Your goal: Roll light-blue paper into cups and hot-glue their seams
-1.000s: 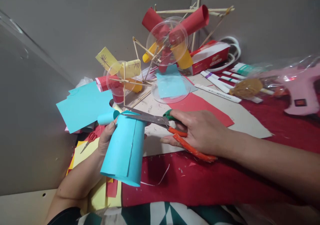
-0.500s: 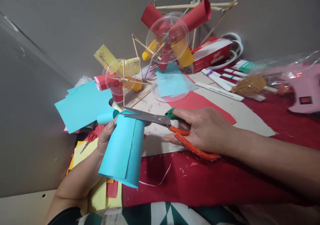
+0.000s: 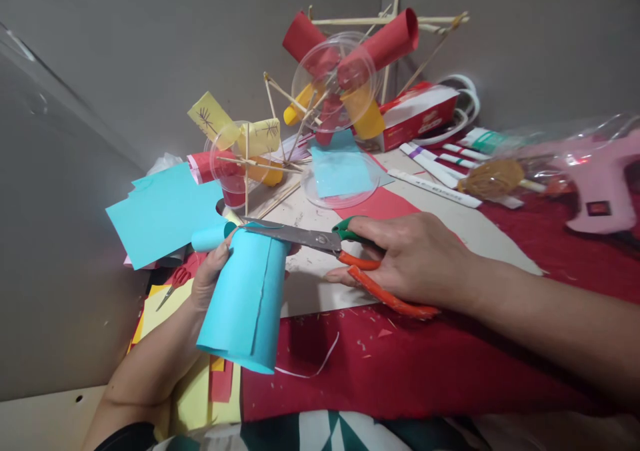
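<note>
My left hand is closed round a rolled tube of cyan paper, held upright above the table's near edge. My right hand grips orange-and-green handled scissors. Their steel blades lie across the top rim of the cyan tube, nearly closed, and a thin cyan strip curls off to the left of the rim. A pencil line runs down the tube's side.
Flat cyan sheets lie at left, yellow sheets and small red scissors below them. Two paper-and-stick wheel models stand behind. A clear lid, markers, a red box and a pink glue gun lie at right.
Both hands stay almost where they were. The scissors remain on the tube's rim and the view shifted slightly.
</note>
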Motion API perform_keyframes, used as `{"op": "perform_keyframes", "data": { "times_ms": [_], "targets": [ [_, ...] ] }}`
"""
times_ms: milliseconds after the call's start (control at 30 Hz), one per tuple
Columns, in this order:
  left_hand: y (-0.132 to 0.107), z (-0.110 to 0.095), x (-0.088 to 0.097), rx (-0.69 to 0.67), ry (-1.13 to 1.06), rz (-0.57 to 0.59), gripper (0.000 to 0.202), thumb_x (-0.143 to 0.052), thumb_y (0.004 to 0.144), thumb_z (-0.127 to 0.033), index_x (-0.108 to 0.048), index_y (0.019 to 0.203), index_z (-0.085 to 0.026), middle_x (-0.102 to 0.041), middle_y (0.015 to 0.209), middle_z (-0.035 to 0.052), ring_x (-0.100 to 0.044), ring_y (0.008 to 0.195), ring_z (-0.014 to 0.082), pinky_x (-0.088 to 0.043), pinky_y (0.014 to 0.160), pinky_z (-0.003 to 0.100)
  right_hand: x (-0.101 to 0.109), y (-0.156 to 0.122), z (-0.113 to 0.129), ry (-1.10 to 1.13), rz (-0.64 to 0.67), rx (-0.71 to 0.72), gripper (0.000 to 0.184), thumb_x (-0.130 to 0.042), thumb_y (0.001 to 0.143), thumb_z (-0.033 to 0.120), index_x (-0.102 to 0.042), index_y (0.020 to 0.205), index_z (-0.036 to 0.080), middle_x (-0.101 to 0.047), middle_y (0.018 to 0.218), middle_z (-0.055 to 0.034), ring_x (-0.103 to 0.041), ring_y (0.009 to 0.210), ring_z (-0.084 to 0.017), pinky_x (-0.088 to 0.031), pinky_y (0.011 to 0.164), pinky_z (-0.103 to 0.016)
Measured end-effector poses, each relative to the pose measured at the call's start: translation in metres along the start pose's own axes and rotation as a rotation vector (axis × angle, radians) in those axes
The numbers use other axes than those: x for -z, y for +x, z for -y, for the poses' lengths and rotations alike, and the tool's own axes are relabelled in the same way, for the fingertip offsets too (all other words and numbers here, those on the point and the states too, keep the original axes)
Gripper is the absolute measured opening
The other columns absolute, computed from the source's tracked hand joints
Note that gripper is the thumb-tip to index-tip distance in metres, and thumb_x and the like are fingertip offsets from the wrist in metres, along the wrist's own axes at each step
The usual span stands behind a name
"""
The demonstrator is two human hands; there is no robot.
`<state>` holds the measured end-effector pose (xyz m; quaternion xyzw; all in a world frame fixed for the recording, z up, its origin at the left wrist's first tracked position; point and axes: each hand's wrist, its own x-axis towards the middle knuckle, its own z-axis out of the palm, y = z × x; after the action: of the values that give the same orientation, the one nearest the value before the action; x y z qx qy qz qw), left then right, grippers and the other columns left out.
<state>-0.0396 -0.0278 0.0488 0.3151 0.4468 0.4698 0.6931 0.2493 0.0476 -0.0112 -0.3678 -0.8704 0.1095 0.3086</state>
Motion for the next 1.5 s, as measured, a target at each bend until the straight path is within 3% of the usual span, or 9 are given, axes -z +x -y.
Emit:
{"op": "perform_keyframes", "data": {
  "times_ms": [167,333,467,667,867,1033,1200,1333,1500],
  "targets": [
    [0.003,-0.004,0.006,0.018,0.071,0.108,0.079,-0.086,0.076,-0.047,-0.054,0.144,-0.022,-0.074,0.126,0.0161,-0.073,0.113,0.0360,-0.062,0.091,0.045,0.001,0.001,-0.005,-0.049,-0.014,0.036,0.053,-0.053,0.087,0.078,-0.055,0.078,0.025,-0.058,0.053,-0.0017,-0.056,0.047,-0.023,-0.028,0.052,-0.033],
    [0.005,0.001,-0.016,-0.029,0.094,0.165,0.066,-0.086,0.077,-0.046,-0.062,0.132,-0.020,-0.078,0.113,0.0132,-0.077,0.102,0.0308,-0.061,0.089,0.038,0.008,0.004,-0.003,-0.092,0.071,0.019,0.051,-0.057,0.084,0.077,-0.054,0.080,0.026,-0.061,0.058,-0.0040,-0.061,0.054,-0.027,-0.024,0.053,-0.033],
    [0.005,0.008,-0.031,-0.058,0.060,0.127,0.066,-0.089,0.072,-0.045,-0.063,0.126,-0.019,-0.078,0.114,0.0147,-0.074,0.113,0.0329,-0.060,0.089,0.035,0.006,0.004,-0.003,-0.107,0.077,0.010,0.054,-0.062,0.080,0.079,-0.053,0.082,0.025,-0.063,0.061,-0.0038,-0.061,0.055,-0.026,-0.022,0.054,-0.033],
    [0.010,0.017,-0.029,-0.134,0.052,0.070,0.067,-0.087,0.072,-0.046,-0.063,0.125,-0.013,-0.078,0.110,0.0190,-0.078,0.093,0.0303,-0.061,0.078,0.034,0.008,0.005,-0.001,-0.118,0.118,-0.016,0.060,-0.060,0.077,0.084,-0.049,0.078,0.025,-0.060,0.057,-0.0021,-0.059,0.055,-0.024,-0.025,0.055,-0.032],
    [0.012,0.011,-0.028,-0.081,0.093,0.081,0.066,-0.092,0.066,-0.048,-0.066,0.119,-0.018,-0.079,0.114,0.0139,-0.073,0.114,0.0395,-0.060,0.096,0.046,0.007,0.003,0.000,-0.014,0.123,-0.046,0.058,-0.050,0.084,0.083,-0.044,0.071,0.026,-0.056,0.054,-0.0020,-0.051,0.050,-0.021,-0.027,0.053,-0.033],
    [0.011,0.008,-0.026,-0.047,0.072,0.088,0.062,-0.092,0.066,-0.046,-0.068,0.116,-0.018,-0.079,0.114,0.0130,-0.073,0.114,0.0393,-0.061,0.097,0.046,0.002,0.000,-0.002,0.008,0.068,-0.031,0.057,-0.053,0.084,0.081,-0.046,0.071,0.026,-0.056,0.054,-0.0013,-0.051,0.050,-0.020,-0.030,0.054,-0.033],
    [0.006,0.009,-0.026,-0.061,0.057,0.123,0.047,-0.086,0.077,-0.040,-0.067,0.116,-0.021,-0.081,0.104,0.0111,-0.079,0.094,0.0308,-0.063,0.083,0.038,0.012,0.004,0.001,-0.067,0.131,-0.042,0.055,-0.058,0.082,0.078,-0.060,0.077,0.023,-0.062,0.057,-0.0041,-0.058,0.054,-0.022,-0.031,0.055,-0.033],
    [0.007,0.010,-0.027,-0.145,0.076,0.138,0.044,-0.087,0.075,-0.040,-0.070,0.110,-0.020,-0.081,0.098,0.0110,-0.079,0.076,0.0247,-0.062,0.073,0.032,0.018,0.008,0.002,-0.094,0.182,-0.062,0.055,-0.061,0.080,0.077,-0.060,0.076,0.022,-0.061,0.057,-0.0034,-0.057,0.052,-0.021,-0.030,0.055,-0.032],
    [0.011,0.009,-0.027,-0.152,0.137,0.135,0.043,-0.089,0.072,-0.043,-0.076,0.105,-0.019,-0.082,0.094,0.0117,-0.077,0.073,0.0224,-0.061,0.066,0.027,0.021,0.008,0.001,-0.150,0.173,-0.038,0.054,-0.055,0.084,0.077,-0.058,0.079,0.023,-0.062,0.059,-0.0063,-0.060,0.055,-0.026,-0.025,0.056,-0.032]
  ]
}}
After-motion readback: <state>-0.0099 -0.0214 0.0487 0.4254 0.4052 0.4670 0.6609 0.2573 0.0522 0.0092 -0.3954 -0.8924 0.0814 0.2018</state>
